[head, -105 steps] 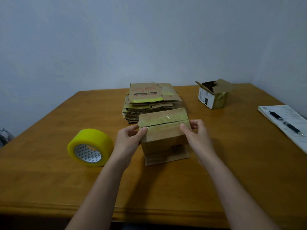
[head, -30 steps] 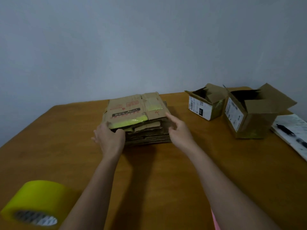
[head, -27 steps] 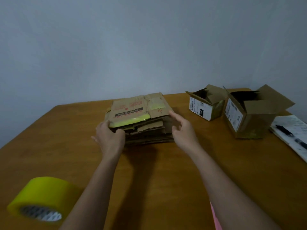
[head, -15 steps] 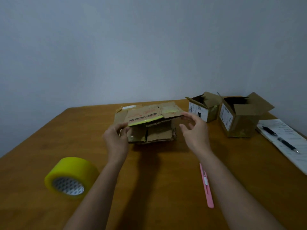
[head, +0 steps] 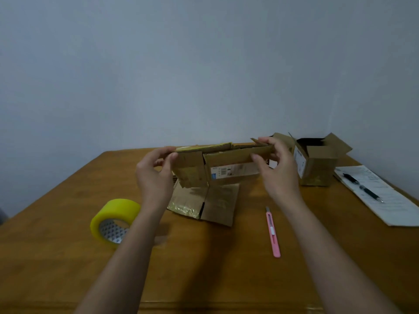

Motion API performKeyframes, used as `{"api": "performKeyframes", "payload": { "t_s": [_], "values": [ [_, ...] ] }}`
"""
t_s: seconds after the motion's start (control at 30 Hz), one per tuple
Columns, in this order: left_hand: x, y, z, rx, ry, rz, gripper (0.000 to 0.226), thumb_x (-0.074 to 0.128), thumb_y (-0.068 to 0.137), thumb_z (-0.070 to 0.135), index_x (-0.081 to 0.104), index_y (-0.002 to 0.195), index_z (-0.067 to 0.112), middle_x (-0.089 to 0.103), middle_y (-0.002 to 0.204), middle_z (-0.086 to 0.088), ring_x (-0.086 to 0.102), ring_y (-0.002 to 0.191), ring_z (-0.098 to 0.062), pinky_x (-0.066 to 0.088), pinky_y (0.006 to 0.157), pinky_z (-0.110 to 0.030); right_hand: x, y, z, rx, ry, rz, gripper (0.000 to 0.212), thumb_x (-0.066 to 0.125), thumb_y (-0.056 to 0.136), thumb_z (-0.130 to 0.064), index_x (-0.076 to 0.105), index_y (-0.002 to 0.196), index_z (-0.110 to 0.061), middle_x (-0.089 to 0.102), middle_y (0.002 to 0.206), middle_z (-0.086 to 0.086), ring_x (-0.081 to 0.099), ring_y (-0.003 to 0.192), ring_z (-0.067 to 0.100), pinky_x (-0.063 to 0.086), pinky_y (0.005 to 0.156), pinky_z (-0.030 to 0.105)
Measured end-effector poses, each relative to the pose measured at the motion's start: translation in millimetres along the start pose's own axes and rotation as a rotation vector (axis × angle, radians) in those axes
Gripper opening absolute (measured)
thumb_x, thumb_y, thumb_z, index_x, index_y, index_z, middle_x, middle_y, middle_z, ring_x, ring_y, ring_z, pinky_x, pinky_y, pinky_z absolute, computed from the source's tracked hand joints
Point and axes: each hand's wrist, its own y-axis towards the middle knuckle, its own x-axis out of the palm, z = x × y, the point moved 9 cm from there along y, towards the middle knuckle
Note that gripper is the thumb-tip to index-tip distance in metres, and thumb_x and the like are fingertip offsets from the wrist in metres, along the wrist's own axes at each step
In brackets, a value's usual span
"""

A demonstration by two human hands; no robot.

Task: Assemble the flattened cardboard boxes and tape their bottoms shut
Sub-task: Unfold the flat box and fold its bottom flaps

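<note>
Opening a flattened box. The left hand (head: 154,180) pinches the left edge of the flattened box (head: 217,168), thumb on the near face and fingers (head: 164,152) curled over the top edge; the right hand (head: 277,171) grips the right edge the same way, thumb in front and fingers behind. The box hangs between the two sets of fingers, lifted clear of the tabletop (head: 204,268), its lower flaps (head: 204,202) dangling below the fingers toward the wood. To do the step well, the two held edges should probably be pushed toward each other so the walls spring into a square, with the grip kept at the creases rather than on the flaps. Once it is squared, the bottom flaps fold inward, short ones first. The tape roll (head: 114,219) stands below and outside the left fingers, and the pink cutter (head: 273,234) lies below the right ones, both within reach. Two assembled boxes (head: 317,164) stand just beyond the right fingers.
</note>
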Motion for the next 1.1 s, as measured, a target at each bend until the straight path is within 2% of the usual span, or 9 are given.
{"api": "performKeyframes", "payload": {
  "t_s": [0.1,0.2,0.3,0.37,0.53,0.73,0.9,1.0,1.1],
  "values": [
    [-9,-7,8,-0.038,-0.016,-0.008,0.023,0.070,0.087,0.013,0.069,0.105,0.027,0.065,0.088,0.016,0.060,0.081,-0.004,0.048,0.069,-0.010,-8,-7,-4,0.027,0.035,0.043,0.040,0.069,0.088,-0.024,0.052,0.123,-0.033,0.059,0.122,-0.009,0.056,0.115,0.011,0.055,0.089,0.029],
    [-10,-19,-10,-0.134,0.037,-0.052,0.044,0.074,0.084,0.019,0.061,0.125,0.028,0.064,0.097,0.006,0.059,0.083,-0.001,0.053,0.073,-0.020,-3,-18,7,0.101,0.055,0.016,0.046,0.071,0.086,-0.024,0.049,0.124,-0.037,0.062,0.125,0.003,0.062,0.108,0.014,0.058,0.085,0.040],
    [-10,-40,-26,-0.192,0.089,-0.098,0.056,0.075,0.083,0.020,0.051,0.133,0.029,0.063,0.112,0.003,0.059,0.089,-0.005,0.057,0.076,-0.035,8,-33,17,0.122,0.039,-0.066,0.053,0.070,0.087,-0.022,0.045,0.131,-0.036,0.059,0.129,0.000,0.058,0.105,0.003,0.056,0.079,0.020],
    [-9,-51,-29,-0.188,0.086,-0.121,0.059,0.076,0.082,0.018,0.049,0.133,0.029,0.052,0.123,0.003,0.056,0.095,-0.007,0.056,0.078,-0.027,19,-45,25,0.156,0.069,-0.163,0.064,0.068,0.089,-0.022,0.036,0.142,-0.039,0.047,0.133,-0.014,0.051,0.099,-0.014,0.048,0.070,0.004],
    [-12,-60,-31,-0.164,0.010,-0.129,0.051,0.077,0.079,0.014,0.047,0.119,0.027,0.035,0.126,0.007,0.057,0.102,-0.005,0.054,0.078,-0.015,36,-58,34,0.202,0.129,-0.302,0.084,0.065,0.088,-0.035,0.011,0.150,-0.049,0.032,0.134,-0.030,0.046,0.096,-0.024,0.049,0.081,0.009],
    [3,-69,-19,-0.016,-0.093,-0.348,0.013,0.057,0.096,0.031,0.067,0.104,0.028,0.058,0.120,0.003,0.053,0.113,0.003,0.049,0.082,-0.012,38,-57,18,0.077,0.128,-0.337,0.043,0.057,0.090,-0.052,0.045,0.132,-0.053,0.046,0.124,-0.020,0.043,0.110,-0.021,0.048,0.080,0.009],
    [6,-81,-41,-0.162,-0.274,-0.444,0.047,0.046,0.080,0.077,0.071,0.105,0.046,0.060,0.132,0.002,0.052,0.127,-0.016,0.052,0.093,-0.037,50,-62,30,0.092,0.072,-0.428,0.045,0.045,0.078,-0.078,0.070,0.099,-0.047,0.044,0.126,-0.022,0.041,0.125,0.004,0.049,0.097,0.037],
    [5,-82,-38,-0.135,-0.242,-0.438,0.036,0.064,0.077,0.059,0.075,0.099,0.033,0.061,0.127,0.012,0.051,0.128,-0.015,0.058,0.084,-0.037,52,-64,38,0.122,0.056,-0.363,0.053,0.045,0.078,-0.082,0.072,0.087,-0.037,0.049,0.121,-0.025,0.048,0.120,0.007,0.047,0.095,0.055],
    [1,-79,-40,-0.110,-0.196,-0.407,0.035,0.064,0.076,0.047,0.068,0.103,0.024,0.057,0.122,0.009,0.055,0.119,-0.013,0.059,0.080,-0.032,49,-65,40,0.123,0.040,-0.289,0.034,0.053,0.079,-0.070,0.066,0.091,-0.041,0.045,0.115,-0.028,0.049,0.109,-0.001,0.053,0.087,0.052]
  ]
}}
